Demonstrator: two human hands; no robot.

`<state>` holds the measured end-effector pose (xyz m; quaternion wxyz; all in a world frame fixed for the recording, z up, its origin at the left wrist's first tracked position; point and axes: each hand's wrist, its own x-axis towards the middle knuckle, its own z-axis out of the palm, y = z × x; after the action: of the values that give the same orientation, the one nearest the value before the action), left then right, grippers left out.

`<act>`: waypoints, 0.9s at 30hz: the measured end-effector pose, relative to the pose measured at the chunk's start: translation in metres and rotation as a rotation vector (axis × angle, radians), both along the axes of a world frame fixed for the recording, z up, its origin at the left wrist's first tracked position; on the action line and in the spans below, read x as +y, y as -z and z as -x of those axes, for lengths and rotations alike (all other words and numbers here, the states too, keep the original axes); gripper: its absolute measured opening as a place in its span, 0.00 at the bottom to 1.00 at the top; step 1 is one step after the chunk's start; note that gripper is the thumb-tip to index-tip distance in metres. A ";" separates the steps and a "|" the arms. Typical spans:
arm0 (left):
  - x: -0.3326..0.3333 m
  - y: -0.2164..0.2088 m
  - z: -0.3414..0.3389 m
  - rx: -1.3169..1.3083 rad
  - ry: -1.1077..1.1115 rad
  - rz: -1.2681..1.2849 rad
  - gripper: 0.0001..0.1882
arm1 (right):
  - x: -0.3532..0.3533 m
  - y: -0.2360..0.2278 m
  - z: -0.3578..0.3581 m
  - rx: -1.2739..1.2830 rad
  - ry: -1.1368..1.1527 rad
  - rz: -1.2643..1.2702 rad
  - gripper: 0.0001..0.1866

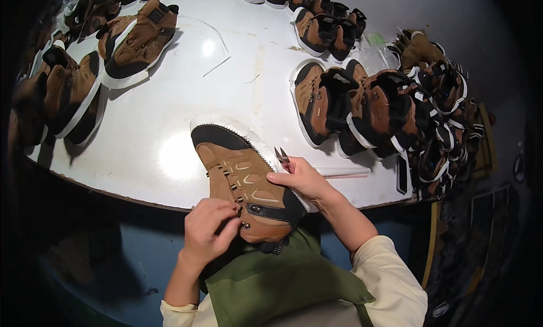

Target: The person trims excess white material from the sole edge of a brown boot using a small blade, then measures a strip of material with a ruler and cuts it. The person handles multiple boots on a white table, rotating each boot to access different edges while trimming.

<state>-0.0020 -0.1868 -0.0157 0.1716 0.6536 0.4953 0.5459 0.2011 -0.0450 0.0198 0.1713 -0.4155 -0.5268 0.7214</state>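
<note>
A brown hiking boot (253, 177) with black toe and heel patches lies tilted on its side at the table's front edge, its white sole facing away to the right. My right hand (305, 183) rests on the sole side, thumb pressed on the upper. That hand also grips small pointed snips (281, 157), with the blades sticking out past the fingers, slightly apart. My left hand (210, 228) is closed in a pinch at the lace hooks near the ankle; whatever its fingertips hold is too small to tell.
Finished-looking boots (322, 100) stand crowded on the right of the white table (153, 117). More boots (70, 92) are grouped at the left, one leaning on another. A dark flat object (402, 173) lies at the right edge. A thin white strip (218, 67) lies toward the back.
</note>
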 end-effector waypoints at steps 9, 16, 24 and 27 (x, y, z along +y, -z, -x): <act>0.036 -0.014 0.007 0.092 -0.026 0.140 0.10 | 0.001 -0.002 -0.001 0.003 -0.042 -0.001 0.19; 0.043 -0.024 0.005 0.398 -0.007 0.096 0.09 | 0.000 -0.006 0.002 0.036 -0.037 -0.016 0.18; 0.045 -0.020 0.008 0.403 0.040 0.106 0.10 | 0.000 0.004 -0.001 0.054 -0.037 -0.022 0.18; 0.044 -0.019 0.009 0.335 0.061 0.150 0.09 | 0.000 0.002 -0.001 0.058 -0.044 -0.032 0.18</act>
<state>-0.0111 -0.1433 0.0032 0.1516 0.7356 0.5362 0.3852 0.2017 -0.0453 0.0174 0.1772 -0.3799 -0.5421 0.7283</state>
